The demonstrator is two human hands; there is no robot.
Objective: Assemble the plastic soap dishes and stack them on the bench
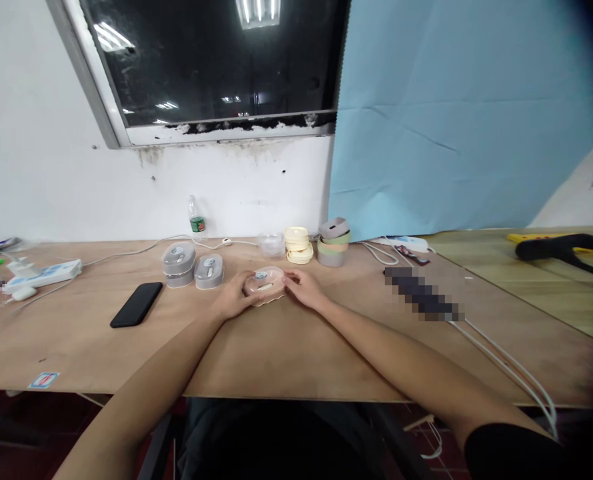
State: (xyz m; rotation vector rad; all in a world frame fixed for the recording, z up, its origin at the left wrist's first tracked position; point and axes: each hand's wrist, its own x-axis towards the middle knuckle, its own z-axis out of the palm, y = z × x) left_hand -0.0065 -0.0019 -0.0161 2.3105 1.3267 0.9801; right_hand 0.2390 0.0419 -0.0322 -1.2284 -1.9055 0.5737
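A small pink lidded container [266,283] with a clear lid lies on the wooden table [286,360] in front of me. My left hand [234,298] grips its left side with curled fingers. My right hand [304,288] presses against its right side, fingers closed on the rim. Both hands rest on the table around the container.
Grey lidded containers [179,264] [209,271] stand behind to the left, with clear [271,245], yellow [297,244] and grey-green [333,243] stacks further back. A black phone [136,304] lies left. A power strip [44,274], a water bottle [196,219] and white cables [506,363] are also there.
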